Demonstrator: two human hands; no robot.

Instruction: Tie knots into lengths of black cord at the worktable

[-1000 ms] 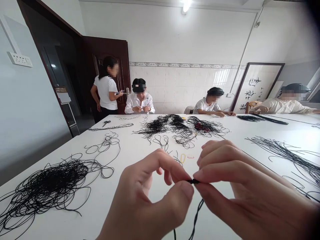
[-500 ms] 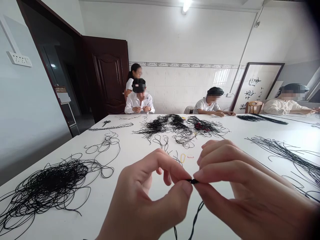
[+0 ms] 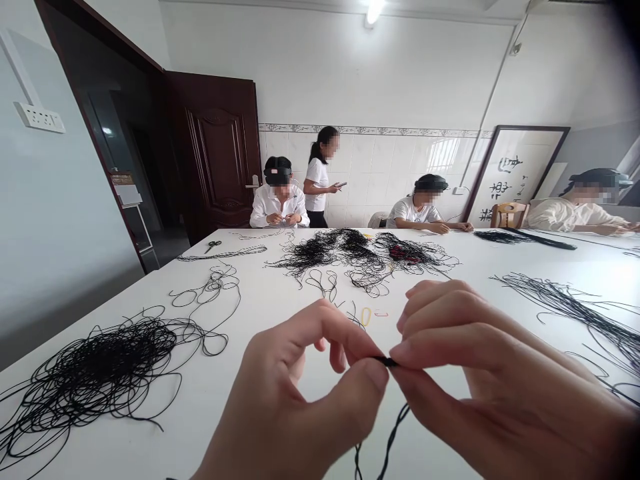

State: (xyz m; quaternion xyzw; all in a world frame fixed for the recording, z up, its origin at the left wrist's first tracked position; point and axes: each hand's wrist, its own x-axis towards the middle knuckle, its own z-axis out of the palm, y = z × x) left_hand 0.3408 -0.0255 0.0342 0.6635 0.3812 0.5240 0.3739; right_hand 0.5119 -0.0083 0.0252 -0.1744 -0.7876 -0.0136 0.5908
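I keep my left hand (image 3: pixel 295 390) and right hand (image 3: pixel 500 380) closed in a tight fingertip pinch on the black cord's end (image 3: pixel 386 361), holding it up so its twisted length (image 3: pixel 389 440) hangs free above the white table (image 3: pixel 200 417). Beyond lie a yellow rubber band (image 3: pixel 367 317), loose black cord heaps (image 3: pixel 340 253), then scissors (image 3: pixel 213 246).

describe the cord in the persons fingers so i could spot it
At the near edge of the white table, the left hand and right hand pinch a black cord at its tip. Unlike the loose heaps nearby, it hangs down in a twist.
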